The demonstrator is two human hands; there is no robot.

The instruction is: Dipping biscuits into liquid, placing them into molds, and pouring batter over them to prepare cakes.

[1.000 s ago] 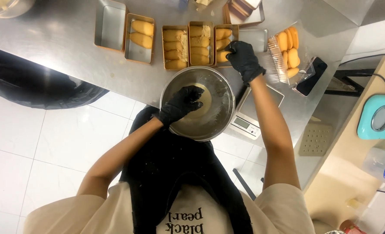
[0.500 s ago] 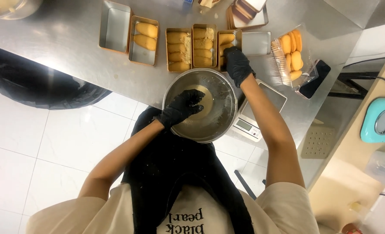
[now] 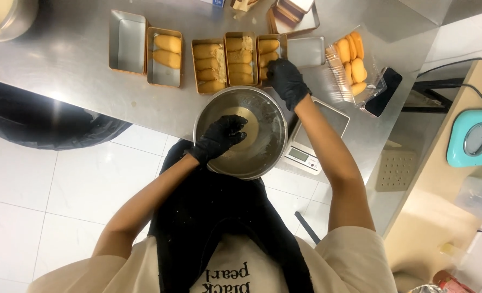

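My left hand (image 3: 223, 137), in a black glove, is down inside a round steel bowl (image 3: 271, 154), fingers bent onto the pale dough (image 3: 250, 123) at its bottom. My right hand (image 3: 287, 81), also gloved, is curled over the near end of a copper loaf pan (image 3: 268, 46) that holds golden dough pieces; what lies under its fingers is hidden. Two more filled pans (image 3: 240, 57) (image 3: 208, 66) stand to the left of that one.
Farther left are a pan with two pieces (image 3: 165, 54) and an empty pan (image 3: 127, 40). A clear box of orange buns (image 3: 352, 59), a black phone (image 3: 385, 92) and a kitchen scale (image 3: 312, 147) lie to the right. A black bin bag (image 3: 40, 125) hangs by the steel table (image 3: 62, 59).
My right hand has shifted a little left, staying over the near end of the loaf pan. My left hand has stayed in the bowl.
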